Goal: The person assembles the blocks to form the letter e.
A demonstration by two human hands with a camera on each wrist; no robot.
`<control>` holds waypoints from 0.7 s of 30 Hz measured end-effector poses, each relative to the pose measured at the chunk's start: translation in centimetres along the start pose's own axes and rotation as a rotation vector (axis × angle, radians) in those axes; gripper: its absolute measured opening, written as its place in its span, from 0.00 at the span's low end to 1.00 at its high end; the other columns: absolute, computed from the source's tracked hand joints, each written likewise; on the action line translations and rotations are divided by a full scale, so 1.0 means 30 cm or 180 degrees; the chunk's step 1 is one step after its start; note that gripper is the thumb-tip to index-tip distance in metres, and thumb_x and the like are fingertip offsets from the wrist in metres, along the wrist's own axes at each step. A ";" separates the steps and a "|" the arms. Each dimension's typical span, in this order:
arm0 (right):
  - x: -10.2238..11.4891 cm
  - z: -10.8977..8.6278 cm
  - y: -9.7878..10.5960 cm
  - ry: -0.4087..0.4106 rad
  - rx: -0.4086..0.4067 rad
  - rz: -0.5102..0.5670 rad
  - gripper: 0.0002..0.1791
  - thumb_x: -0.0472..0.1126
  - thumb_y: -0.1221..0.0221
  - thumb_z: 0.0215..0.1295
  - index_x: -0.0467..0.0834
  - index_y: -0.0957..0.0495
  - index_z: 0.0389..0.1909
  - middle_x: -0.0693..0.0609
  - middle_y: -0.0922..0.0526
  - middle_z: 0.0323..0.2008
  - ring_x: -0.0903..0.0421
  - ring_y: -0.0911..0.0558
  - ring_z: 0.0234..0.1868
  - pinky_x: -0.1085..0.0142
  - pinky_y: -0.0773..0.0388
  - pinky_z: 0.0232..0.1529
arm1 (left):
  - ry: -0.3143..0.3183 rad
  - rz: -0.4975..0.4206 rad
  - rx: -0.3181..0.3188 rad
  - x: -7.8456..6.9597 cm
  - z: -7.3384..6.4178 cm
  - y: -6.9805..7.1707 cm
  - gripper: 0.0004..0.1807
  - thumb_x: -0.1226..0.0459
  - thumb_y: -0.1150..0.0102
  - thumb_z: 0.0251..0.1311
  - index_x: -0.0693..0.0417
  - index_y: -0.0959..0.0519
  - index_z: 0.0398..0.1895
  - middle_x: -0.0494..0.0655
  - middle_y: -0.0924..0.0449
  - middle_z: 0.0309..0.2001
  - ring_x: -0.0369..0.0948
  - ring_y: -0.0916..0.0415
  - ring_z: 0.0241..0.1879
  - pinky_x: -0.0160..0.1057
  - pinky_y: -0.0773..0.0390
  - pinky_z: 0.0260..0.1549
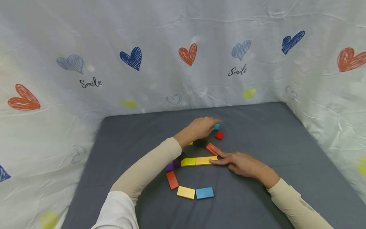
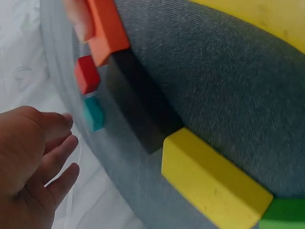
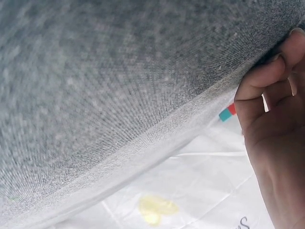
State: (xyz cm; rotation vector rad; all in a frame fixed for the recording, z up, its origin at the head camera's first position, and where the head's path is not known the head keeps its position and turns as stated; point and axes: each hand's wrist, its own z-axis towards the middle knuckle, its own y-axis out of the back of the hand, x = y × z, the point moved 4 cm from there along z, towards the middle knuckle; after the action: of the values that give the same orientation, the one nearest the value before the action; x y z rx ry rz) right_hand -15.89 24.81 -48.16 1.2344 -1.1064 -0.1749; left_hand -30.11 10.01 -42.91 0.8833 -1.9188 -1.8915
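My left hand (image 1: 201,127) hovers at the far side of the layout, beside a small teal block (image 1: 216,127). In the left wrist view its fingers are loosely bent, apart from the teal block (image 2: 94,113), and hold nothing. A small red block (image 1: 219,135) lies just nearer than the teal one. My right hand (image 1: 243,163) reaches in from the right. One extended finger touches an orange block (image 1: 211,148) and another digit rests at the end of a long yellow block (image 1: 204,160). A black block (image 2: 143,102) joins the orange one to a yellow block (image 2: 214,179).
Purple (image 1: 170,167), red-orange (image 1: 172,180), pale yellow (image 1: 186,192) and blue (image 1: 204,193) blocks curve round the near side. A green block (image 2: 286,213) touches the yellow one. Grey cloth (image 1: 257,133) covers the table, with a white heart-printed curtain (image 1: 160,79) behind.
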 end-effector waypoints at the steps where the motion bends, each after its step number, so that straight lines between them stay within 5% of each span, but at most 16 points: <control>1: 0.002 0.000 0.000 0.0010 -0.0004 -0.0014 0.46 0.19 0.46 0.64 0.66 0.25 0.74 0.49 0.36 0.80 0.64 0.34 0.20 0.71 0.36 0.25 | 0.0019 0.0039 0.0065 0.001 0.009 -0.012 0.29 0.64 0.44 0.79 0.42 0.31 0.80 0.42 0.30 0.77 0.43 0.23 0.67 0.40 0.17 0.52; 8: 0.007 -0.004 -0.009 0.0002 -0.0020 -0.0024 0.45 0.20 0.45 0.64 0.65 0.25 0.74 0.48 0.35 0.79 0.54 0.18 0.41 0.69 0.28 0.32 | 0.0103 0.0395 0.0429 0.008 0.054 -0.079 0.37 0.71 0.41 0.75 0.34 0.36 0.82 0.39 0.41 0.82 0.44 0.30 0.74 0.43 0.18 0.56; 13: 0.006 0.001 -0.015 -0.0036 0.0034 0.0020 0.46 0.19 0.45 0.64 0.67 0.25 0.74 0.50 0.37 0.80 0.59 0.23 0.31 0.70 0.34 0.26 | 0.0071 0.0601 0.0457 0.020 0.067 -0.099 0.35 0.70 0.39 0.75 0.35 0.32 0.80 0.39 0.38 0.81 0.45 0.30 0.74 0.46 0.22 0.63; 21: 0.002 0.001 -0.001 -0.0046 -0.0002 0.0056 0.46 0.18 0.46 0.63 0.66 0.25 0.74 0.50 0.37 0.80 0.65 0.41 0.20 0.71 0.39 0.24 | 0.0333 0.0940 0.0273 0.062 0.051 -0.069 0.22 0.67 0.37 0.74 0.39 0.17 0.67 0.42 0.17 0.61 0.41 0.17 0.57 0.43 0.15 0.51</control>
State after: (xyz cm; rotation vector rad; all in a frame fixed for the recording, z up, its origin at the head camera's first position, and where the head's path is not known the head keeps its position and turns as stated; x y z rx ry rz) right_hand -15.85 24.73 -48.15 1.2243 -1.1293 -0.1711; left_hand -32.04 10.19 -45.43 0.6641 -1.9560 -1.5735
